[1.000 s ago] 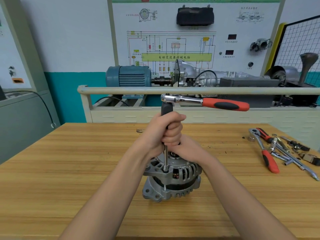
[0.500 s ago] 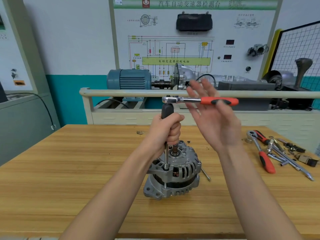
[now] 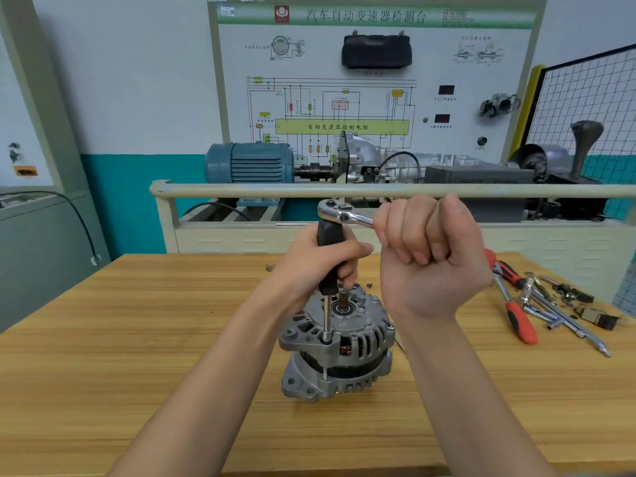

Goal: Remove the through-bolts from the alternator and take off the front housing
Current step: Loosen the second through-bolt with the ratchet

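Change: right hand (image 3: 432, 259), open and raised half a second ago, now clenched on the ratchet (image 3: 344, 215) handle.
Left hand (image 3: 320, 266): grasps the upright extension (image 3: 327, 315).
Alternator (image 3: 339, 349): on the counter (image 3: 137, 339), directly beneath both grips.
Axis: extension vertical on a through-bolt; handle horizontal, pointing right.

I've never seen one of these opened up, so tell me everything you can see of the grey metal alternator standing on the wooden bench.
The alternator is a round, silvery cast-metal unit standing upright on the wooden bench, shaft end up. Its front housing has slotted vents showing copper windings inside, mounting ears at the rim, and a short shaft with a bearing at top centre. A dark band separates the two housings. A long driver shaft stands vertically in a bolt near the front rim. The left hand holds that tool above it.
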Demonstrator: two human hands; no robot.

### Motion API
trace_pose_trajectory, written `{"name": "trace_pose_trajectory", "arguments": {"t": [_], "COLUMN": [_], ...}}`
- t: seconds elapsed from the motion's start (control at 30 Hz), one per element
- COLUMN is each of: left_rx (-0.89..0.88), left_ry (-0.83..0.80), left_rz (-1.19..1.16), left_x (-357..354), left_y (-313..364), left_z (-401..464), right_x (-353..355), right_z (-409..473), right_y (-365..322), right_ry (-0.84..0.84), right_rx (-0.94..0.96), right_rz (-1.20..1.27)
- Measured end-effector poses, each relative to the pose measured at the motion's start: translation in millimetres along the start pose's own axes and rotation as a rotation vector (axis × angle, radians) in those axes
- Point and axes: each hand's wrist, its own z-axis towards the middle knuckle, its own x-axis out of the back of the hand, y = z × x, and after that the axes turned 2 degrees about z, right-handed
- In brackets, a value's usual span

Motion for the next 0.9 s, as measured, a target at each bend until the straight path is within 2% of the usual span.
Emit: {"name": "trace_pose_trajectory", "arguments": {"t": [0.07,0.23,0.43,0.5,0.57,0.63,0.73,0.8,0.9], "left_rx": [-0.019,0.102,0.131,0.146,0.173,0.199,0.167,0.133,0.124], "left_ry": [-0.038,-0.141,-0.184,-0.218,-0.21,-0.13,0.034,0.132,0.266], "left_rz": [-0.051,-0.184,-0.234,-0.235,-0.215,-0.19,-0.122,-0.092,-0.057], "left_x": [2.5,6.8,12.3,11.8,10.7,9.6,4.3,-0.5,-5.5], "left_y": [4.9,6.3,3.7,4.1,5.0,5.3,2.8,1.2,0.5], "left_z": [3.7,9.3,8.9,8.6,10.1,12.0,11.1,10.8,11.4], "right_x": [0.6,12.8,32.5,39.5,41.3,39.2,30.6,22.1,1.8], "right_z": [3.7,21.3,46.4,50.6,54.1,56.0,50.4,40.3,22.0], "right_y": [0.1,4.4,28.2,38.3,44.8,45.3,32.3,22.8,17.5], "right_ry": [0.077,0.226,0.241,0.293,0.365,0.438,0.469,0.396,0.194], "right_rx": [-0.043,-0.232,-0.483,-0.554,-0.604,-0.601,-0.487,-0.369,-0.146], "right_rz": [0.054,0.316,0.651,0.815,0.87,0.826,0.662,0.508,0.216]}}
